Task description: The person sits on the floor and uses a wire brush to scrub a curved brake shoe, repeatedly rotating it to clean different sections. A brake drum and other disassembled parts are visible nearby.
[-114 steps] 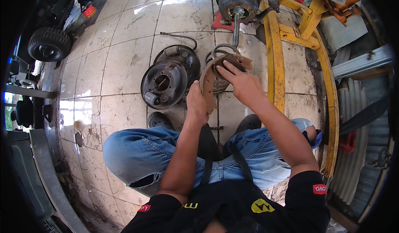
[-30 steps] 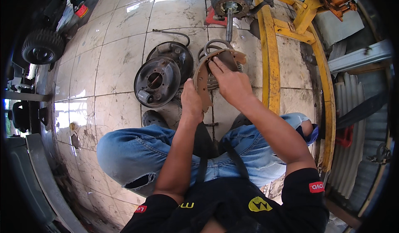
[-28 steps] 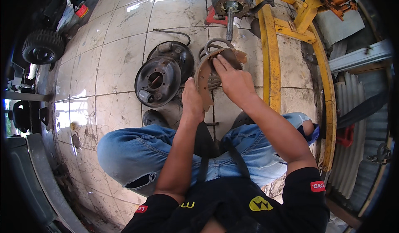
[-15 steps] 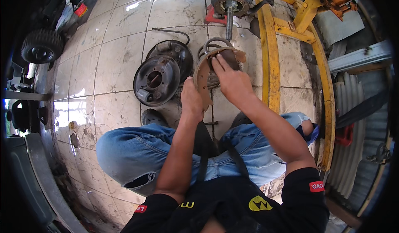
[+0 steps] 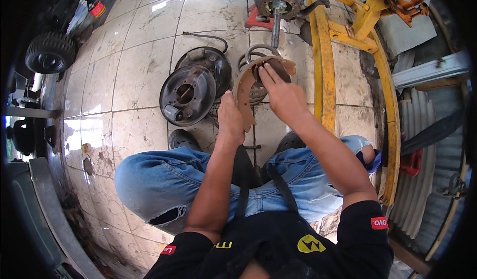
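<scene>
A tan, curved brake shoe [image 5: 243, 100] is held up in front of me, with small holes along its arc. My left hand [image 5: 230, 119] is closed around its near left end. My right hand [image 5: 286, 99] lies at the far part of the curve, index and middle fingers outstretched together. Those fingertips press a dark brown sheet [image 5: 281, 73], which looks like sandpaper, against the inner side of the shoe. The right thumb is hidden. Behind and below the shoe, a grey coil spring [image 5: 257, 99] rests on the floor, partly covered.
Two dark round brake backing plates [image 5: 171, 90] overlap on the tiles at left, near a thin black hose [image 5: 218, 39]. Ahead hangs a hub with a shaft [image 5: 276, 23], by a red stand [image 5: 256, 19]. A yellow steel frame [image 5: 323, 80] stands close on the right.
My right hand has slid a little to the right along the brake shoe. The shoe has barely shifted, and my left hand keeps its grip.
</scene>
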Tool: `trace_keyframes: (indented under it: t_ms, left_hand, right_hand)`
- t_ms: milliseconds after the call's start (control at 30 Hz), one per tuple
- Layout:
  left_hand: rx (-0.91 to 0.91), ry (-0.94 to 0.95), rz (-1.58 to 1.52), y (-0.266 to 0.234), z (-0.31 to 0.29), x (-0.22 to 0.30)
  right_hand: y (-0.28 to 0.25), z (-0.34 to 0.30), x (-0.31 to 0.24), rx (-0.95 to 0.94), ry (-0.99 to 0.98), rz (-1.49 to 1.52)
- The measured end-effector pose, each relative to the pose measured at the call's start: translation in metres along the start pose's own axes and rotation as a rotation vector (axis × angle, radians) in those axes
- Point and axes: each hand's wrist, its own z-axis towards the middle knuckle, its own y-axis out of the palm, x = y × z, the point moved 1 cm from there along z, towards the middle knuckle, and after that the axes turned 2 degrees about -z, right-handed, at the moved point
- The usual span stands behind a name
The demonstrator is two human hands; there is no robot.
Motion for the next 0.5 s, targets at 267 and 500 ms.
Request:
trace_keyframes:
  t_ms: [267,500]
  left_hand:
    - [0.005,-0.041,0.002,0.001,-0.002,0.002]
    - [-0.026,-0.022,-0.014,0.005,-0.008,0.007]
  right_hand:
    - [-0.001,0.000,-0.001,-0.019,0.038,-0.007]
    - [0.001,0.001,0.003,0.001,0.017,0.025]
